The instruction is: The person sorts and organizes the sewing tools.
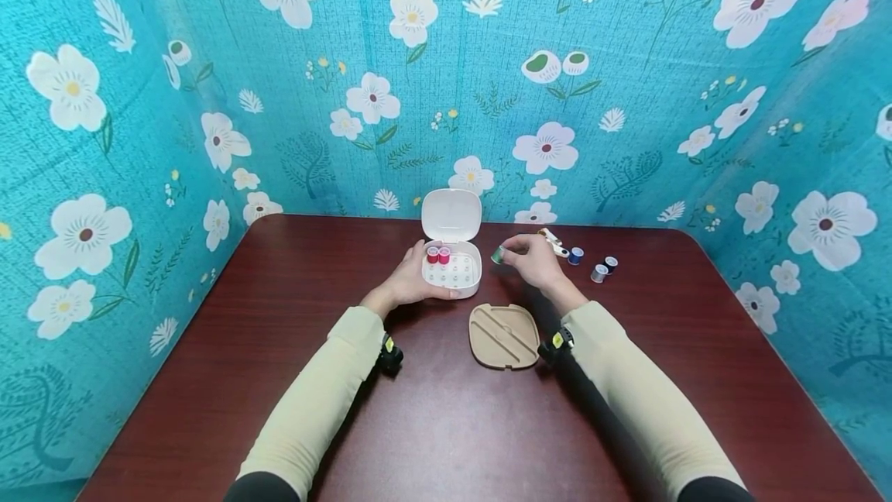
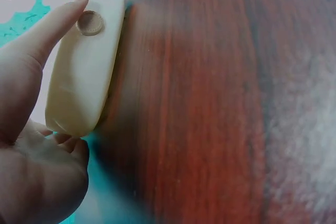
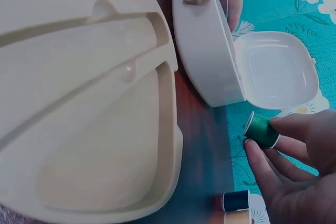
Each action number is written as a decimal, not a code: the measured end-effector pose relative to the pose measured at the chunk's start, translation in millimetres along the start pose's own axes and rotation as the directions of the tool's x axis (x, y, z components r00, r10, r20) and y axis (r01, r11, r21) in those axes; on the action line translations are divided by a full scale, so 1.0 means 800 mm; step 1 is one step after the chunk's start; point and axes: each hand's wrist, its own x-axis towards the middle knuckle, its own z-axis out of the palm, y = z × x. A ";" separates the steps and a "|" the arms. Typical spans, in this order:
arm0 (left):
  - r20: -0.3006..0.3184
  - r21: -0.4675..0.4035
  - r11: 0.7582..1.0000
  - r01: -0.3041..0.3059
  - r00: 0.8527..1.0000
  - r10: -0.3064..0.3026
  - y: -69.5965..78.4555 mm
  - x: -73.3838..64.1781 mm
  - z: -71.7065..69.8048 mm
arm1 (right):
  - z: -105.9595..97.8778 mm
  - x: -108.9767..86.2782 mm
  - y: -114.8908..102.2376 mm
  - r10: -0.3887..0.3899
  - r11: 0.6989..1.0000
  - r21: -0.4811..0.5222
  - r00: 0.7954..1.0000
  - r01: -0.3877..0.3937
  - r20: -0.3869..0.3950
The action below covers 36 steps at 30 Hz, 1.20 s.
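On the far mid part of the table (image 1: 432, 424), the white box (image 1: 470, 290) is gripped at its L end by the L hand (image 1: 409, 279), thumb laid along the front wall by the knob (image 2: 90, 23), fingers bent round the side. The lid (image 1: 451, 214) is swung up at the back. In the box, 2 red spools (image 1: 444, 255) are set side by side in the back L corner; the floor is dotted w/ small pegs in rows.

Just R of the box, the green spool (image 1: 498, 255) is pinched btwn thumb & fingers of the R hand (image 1: 536, 262); it's held tilted, apart from the box.

Nearer the person, btwn the wrists, the tan tray (image 1: 505, 335) is laid flat, crossed by diagonal grooves. R of the R hand, a blue spool (image 1: 575, 256) is stood; farther R, a grey spool (image 1: 598, 273) & a black spool (image 1: 611, 264) are set close together. A white item (image 1: 554, 245) is partly hidden by the R hand; can't be ID'd. Behind the table, a teal floral cloth (image 1: 418, 130) is hung.
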 end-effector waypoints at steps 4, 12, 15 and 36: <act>-0.004 -0.001 1.000 0.012 1.000 -0.012 0.002 0.001 -0.001 | 0.001 0.000 -0.005 -0.002 1.000 0.004 1.000 0.002 0.001; -0.040 -0.042 0.999 0.013 0.999 -0.015 0.005 0.002 0.005 | 0.009 0.003 -0.009 -0.017 1.000 0.013 1.000 0.017 0.000; -0.042 -0.060 0.998 0.012 0.999 -0.015 0.007 0.002 0.007 | 0.012 0.005 -0.010 -0.023 1.000 0.010 1.000 0.023 0.003; -0.034 -0.092 0.995 0.039 0.999 -0.042 0.003 0.007 0.009 | 0.029 0.018 -0.028 -0.071 0.996 -0.059 0.997 0.073 0.029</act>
